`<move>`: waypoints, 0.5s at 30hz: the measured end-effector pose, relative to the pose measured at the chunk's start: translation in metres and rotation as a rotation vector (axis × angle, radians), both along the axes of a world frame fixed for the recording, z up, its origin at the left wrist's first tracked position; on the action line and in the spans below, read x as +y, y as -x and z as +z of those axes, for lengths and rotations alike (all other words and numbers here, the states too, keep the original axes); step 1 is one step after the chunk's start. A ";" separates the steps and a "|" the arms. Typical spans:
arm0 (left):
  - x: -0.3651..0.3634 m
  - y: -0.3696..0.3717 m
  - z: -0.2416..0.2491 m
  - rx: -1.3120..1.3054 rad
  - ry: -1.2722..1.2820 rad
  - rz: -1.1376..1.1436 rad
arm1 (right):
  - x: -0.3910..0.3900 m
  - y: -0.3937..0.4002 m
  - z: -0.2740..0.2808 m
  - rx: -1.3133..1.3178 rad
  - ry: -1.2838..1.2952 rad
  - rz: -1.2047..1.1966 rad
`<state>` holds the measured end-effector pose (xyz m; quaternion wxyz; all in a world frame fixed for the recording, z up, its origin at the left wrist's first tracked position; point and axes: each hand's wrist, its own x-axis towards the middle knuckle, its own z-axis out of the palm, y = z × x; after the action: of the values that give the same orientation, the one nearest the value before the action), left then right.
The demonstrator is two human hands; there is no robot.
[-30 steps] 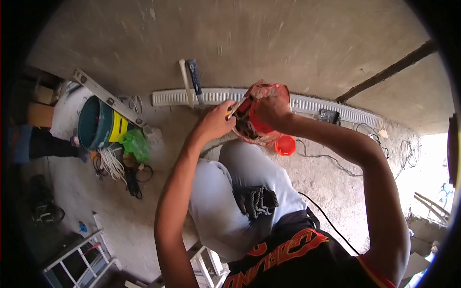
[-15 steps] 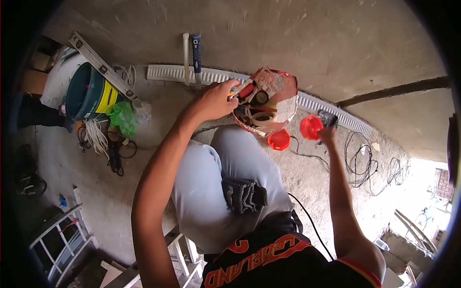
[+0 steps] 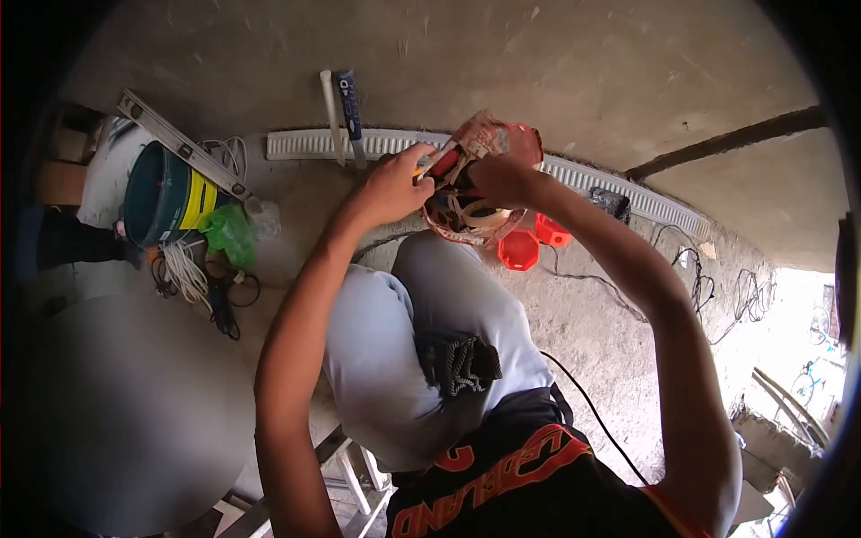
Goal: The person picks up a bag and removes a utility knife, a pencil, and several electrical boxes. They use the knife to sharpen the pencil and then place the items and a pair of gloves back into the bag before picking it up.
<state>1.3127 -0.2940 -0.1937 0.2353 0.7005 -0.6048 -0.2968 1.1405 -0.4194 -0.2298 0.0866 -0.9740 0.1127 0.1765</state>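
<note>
A torn red-and-white bag stands between my knees and the wall. Tape rolls and other tools lie inside it, partly covered. At its left rim my left hand is closed on the bag's edge; a small orange bit shows between thumb and fingers. My right hand reaches in over the right side, its fingers hidden among the contents. Just below the bag on the floor sit two red octagonal plastic boxes, a nearer box and a farther box partly behind my right forearm.
A white ribbed radiator-like strip runs along the wall, with two upright handles leaning there. Left are a green bucket, a spirit level, cables and a person's leg. A blurred grey shape fills the lower left.
My right hand has moved left from the floor into the bag. The red box it held now rests beside the other one. A blurred grey shape has appeared at lower left.
</note>
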 end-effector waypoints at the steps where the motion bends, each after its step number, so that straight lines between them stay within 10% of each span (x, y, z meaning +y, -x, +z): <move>1: -0.001 0.002 0.000 -0.003 0.031 -0.012 | 0.000 -0.013 -0.004 0.168 -0.051 -0.048; 4: 0.003 0.004 -0.006 0.026 0.062 -0.029 | -0.020 -0.028 -0.088 0.357 0.095 0.071; 12: 0.007 0.006 0.009 0.069 -0.084 0.046 | -0.001 -0.030 -0.097 0.381 0.117 0.007; 15: 0.009 -0.019 -0.039 0.056 0.305 -0.182 | 0.016 -0.007 -0.110 0.406 0.103 -0.051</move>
<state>1.3321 -0.2854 -0.2331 0.3275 0.5908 -0.6968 -0.2411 1.1473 -0.4038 -0.3400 0.0166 -0.9183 0.1615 0.3610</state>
